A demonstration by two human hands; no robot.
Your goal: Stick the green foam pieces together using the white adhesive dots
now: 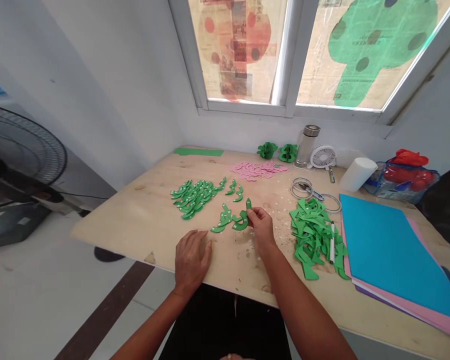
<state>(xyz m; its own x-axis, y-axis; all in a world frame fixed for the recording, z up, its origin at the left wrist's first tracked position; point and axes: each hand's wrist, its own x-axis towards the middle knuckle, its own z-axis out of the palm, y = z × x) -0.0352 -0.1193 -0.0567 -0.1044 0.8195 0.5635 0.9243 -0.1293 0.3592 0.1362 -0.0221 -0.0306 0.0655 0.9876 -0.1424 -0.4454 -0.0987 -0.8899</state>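
Note:
In the head view, my right hand (261, 227) pinches a curved green foam piece (243, 220) just over the tabletop. Next to it lies a small group of green curved pieces (223, 219) with little white patches. My left hand (191, 257) rests palm down near the table's front edge, its fingers stretched out and nothing in them. Beyond it spreads a larger heap of similar green pieces (197, 196). Two small clusters of green pieces (235, 189) sit between that heap and the pink cut-outs (255, 170).
Green offcuts (312, 230) with a white marker (332, 243) lie right of my right arm, beside stacked coloured sheets (393, 255). Tape rolls (301, 188) and scissors (311, 191) are behind. A glass bottle (305, 146) and small fan (323, 157) stand by the wall.

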